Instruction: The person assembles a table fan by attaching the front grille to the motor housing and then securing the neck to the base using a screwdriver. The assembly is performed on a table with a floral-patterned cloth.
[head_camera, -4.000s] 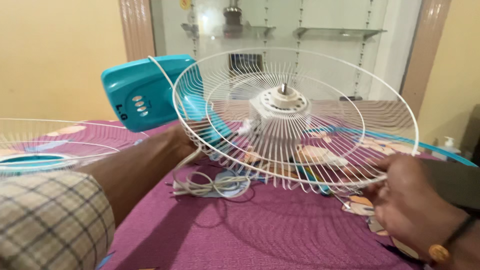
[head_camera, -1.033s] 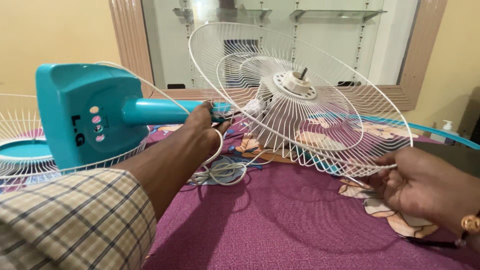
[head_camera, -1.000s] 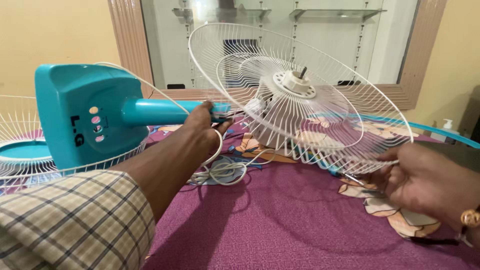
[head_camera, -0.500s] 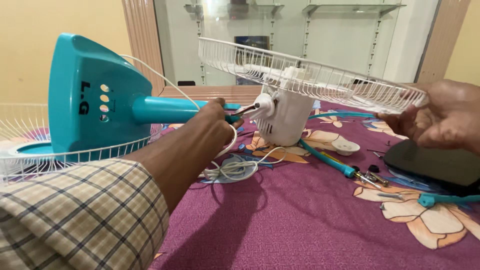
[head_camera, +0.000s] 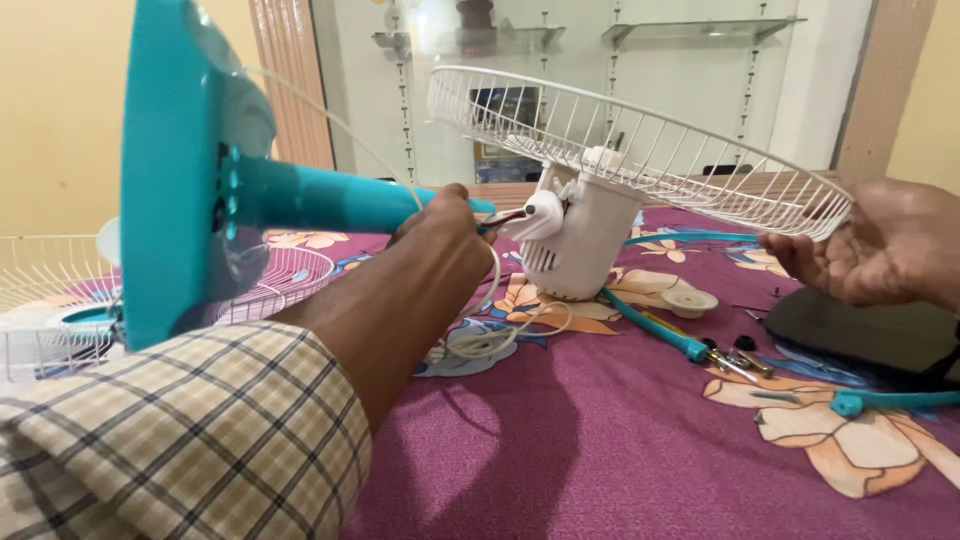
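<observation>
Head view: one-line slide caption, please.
Left hand grips a teal fan stem while right hand supports the white wire guard above a purple floral cloth.

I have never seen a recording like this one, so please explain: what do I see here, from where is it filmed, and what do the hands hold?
The camera sits on a person's head and looks down at their own two hands; there is no machine. The left hand has its grip on the teal stem of a table fan lying sideways. The right hand supports the rim of the fan's white wire guard, which is fixed to the white motor housing. On the purple flowered cloth lie a white cord, a teal-handled screwdriver and a second wire guard.
</observation>
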